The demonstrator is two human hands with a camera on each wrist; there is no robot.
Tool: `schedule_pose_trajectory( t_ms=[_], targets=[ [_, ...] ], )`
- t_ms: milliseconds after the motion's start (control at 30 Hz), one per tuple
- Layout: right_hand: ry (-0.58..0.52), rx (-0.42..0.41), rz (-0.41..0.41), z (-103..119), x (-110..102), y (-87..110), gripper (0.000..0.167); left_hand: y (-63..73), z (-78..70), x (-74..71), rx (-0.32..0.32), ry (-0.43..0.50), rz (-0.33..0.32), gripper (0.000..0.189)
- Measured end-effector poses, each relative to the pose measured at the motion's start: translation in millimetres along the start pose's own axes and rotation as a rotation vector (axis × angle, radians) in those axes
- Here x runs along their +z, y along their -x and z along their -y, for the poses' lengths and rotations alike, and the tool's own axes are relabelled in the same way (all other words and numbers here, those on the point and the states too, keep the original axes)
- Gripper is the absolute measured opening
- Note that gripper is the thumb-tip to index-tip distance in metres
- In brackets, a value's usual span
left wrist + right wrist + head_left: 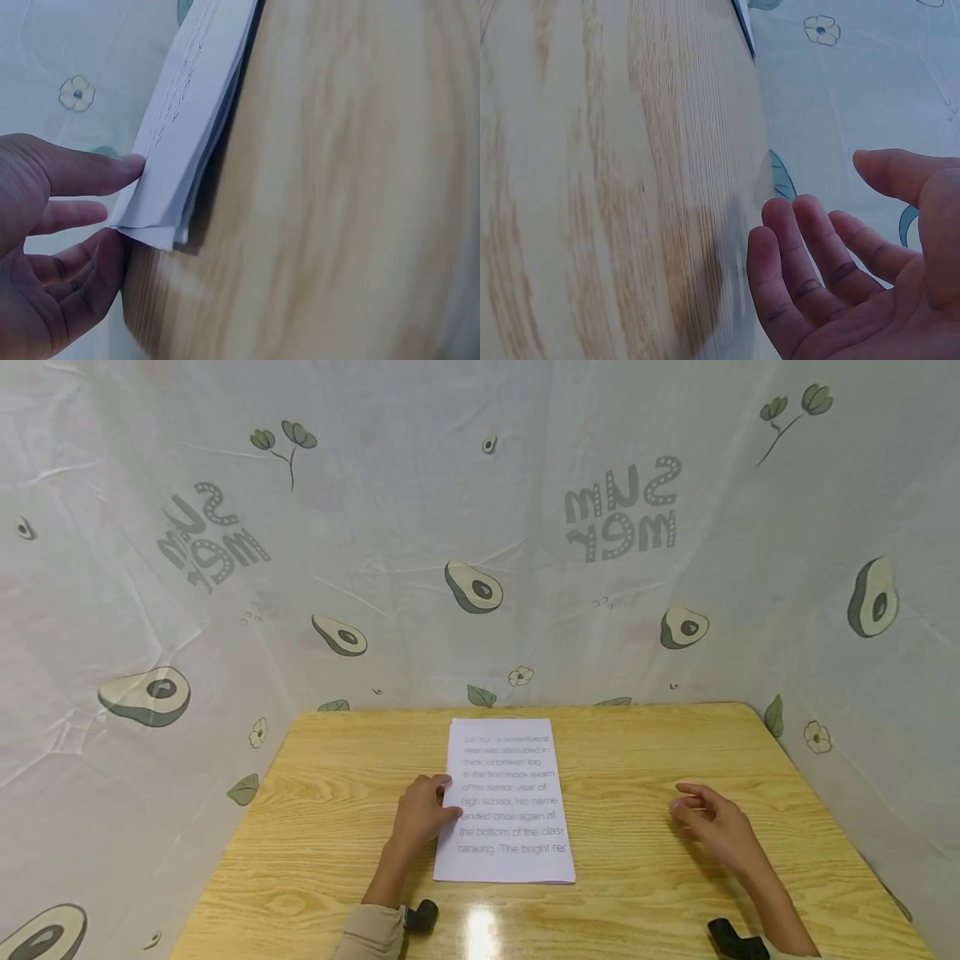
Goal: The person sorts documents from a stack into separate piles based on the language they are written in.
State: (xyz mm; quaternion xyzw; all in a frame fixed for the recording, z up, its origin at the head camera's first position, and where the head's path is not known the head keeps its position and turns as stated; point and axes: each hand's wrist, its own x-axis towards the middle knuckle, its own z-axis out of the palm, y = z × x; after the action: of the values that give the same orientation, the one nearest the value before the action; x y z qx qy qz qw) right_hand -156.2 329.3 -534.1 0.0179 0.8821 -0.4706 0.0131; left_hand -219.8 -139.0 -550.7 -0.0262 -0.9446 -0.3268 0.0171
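Note:
A thin stack of white printed paper sheets lies on the wooden table, its large English text facing up. At its left edge is my left hand. The left wrist view shows the thumb of that left hand on the top sheet and curled fingers against the edge of the paper, pinching it. Lower layers fan slightly apart near that corner. To the right, away from the paper, my right hand hovers over the table with loosely bent fingers and holds nothing; its palm and fingers show in the right wrist view.
The wooden table has light, glossy grain and a bright reflection near its front. A pale cloth with avocado and flower prints hangs behind it and at both sides. Black wrist devices sit at both cuffs.

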Motion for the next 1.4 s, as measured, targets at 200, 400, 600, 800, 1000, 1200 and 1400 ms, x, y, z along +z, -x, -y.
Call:
schedule_pose_trajectory(
  t_ms=[200,400,600,800,1000,1200,1400],
  targets=[
    [0.006,0.016,0.003,1.1,0.7,-0.3,0.061,0.9,-8.6,7.8,0.047,-0.002,0.009,0.055],
    [-0.006,0.033,0.019,3.9,1.7,0.6,0.062,2.7,-16.9,14.9,0.069,-0.005,0.020,0.054],
    [-0.024,0.023,0.036,4.0,5.1,-0.2,0.063,5.3,-28.3,22.4,0.064,0.006,0.032,0.054],
    [-0.027,-0.001,0.030,5.7,10.3,-1.1,0.061,8.2,-37.4,27.3,0.049,-0.020,0.014,0.053],
    [-0.042,-0.040,0.028,13.2,17.9,-3.2,0.057,10.9,-41.0,29.5,0.035,-0.016,0.006,0.053],
    [-0.059,-0.044,0.050,19.0,28.3,-9.3,0.056,12.2,-41.0,30.4,0.052,-0.001,0.018,0.055],
    [-0.023,-0.011,0.045,27.4,43.0,-16.8,0.055,11.8,-39.0,26.9,0.025,0.033,0.011,0.054]
  ],
)
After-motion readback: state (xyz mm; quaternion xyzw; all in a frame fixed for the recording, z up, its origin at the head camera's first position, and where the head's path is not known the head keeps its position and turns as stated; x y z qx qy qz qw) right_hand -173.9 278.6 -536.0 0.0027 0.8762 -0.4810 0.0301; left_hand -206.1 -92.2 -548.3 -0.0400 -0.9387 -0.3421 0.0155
